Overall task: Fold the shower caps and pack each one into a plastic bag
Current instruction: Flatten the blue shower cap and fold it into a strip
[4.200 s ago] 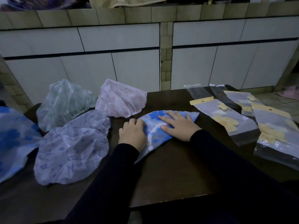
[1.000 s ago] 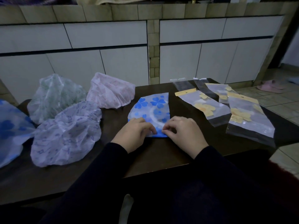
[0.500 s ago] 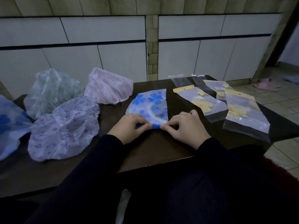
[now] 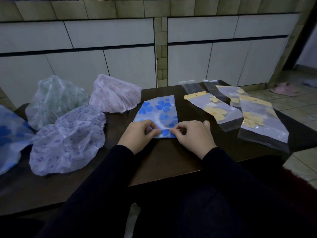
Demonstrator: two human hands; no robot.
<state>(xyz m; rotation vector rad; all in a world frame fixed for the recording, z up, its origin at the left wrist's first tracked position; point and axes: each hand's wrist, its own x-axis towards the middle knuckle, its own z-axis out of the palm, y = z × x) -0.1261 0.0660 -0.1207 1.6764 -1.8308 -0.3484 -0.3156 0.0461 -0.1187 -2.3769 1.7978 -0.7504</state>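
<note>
On the dark brown wooden table (image 4: 171, 162), the translucent blue-flowered plastic shower cap (image 4: 158, 110) lies at the centre as a flattened, narrow strip. Its near edge is pinched by the left hand (image 4: 137, 136) and the right hand (image 4: 192, 136), fingers curled onto the plastic and turning up a first short fold. Folding looks about midway for this cap, and bagging has not begun.

From 9 to 11 o'clock, four crumpled caps wait: pale green (image 4: 54, 98), pink (image 4: 115, 95), lilac-printed (image 4: 68, 140) and blue-flowered (image 4: 10, 134).

At 1 to 2 o'clock lie clear plastic bags with yellow headers (image 4: 214, 109), yellow flower shapes showing on them; whether these are caps or print is unclear.

No writing is legible.
</note>
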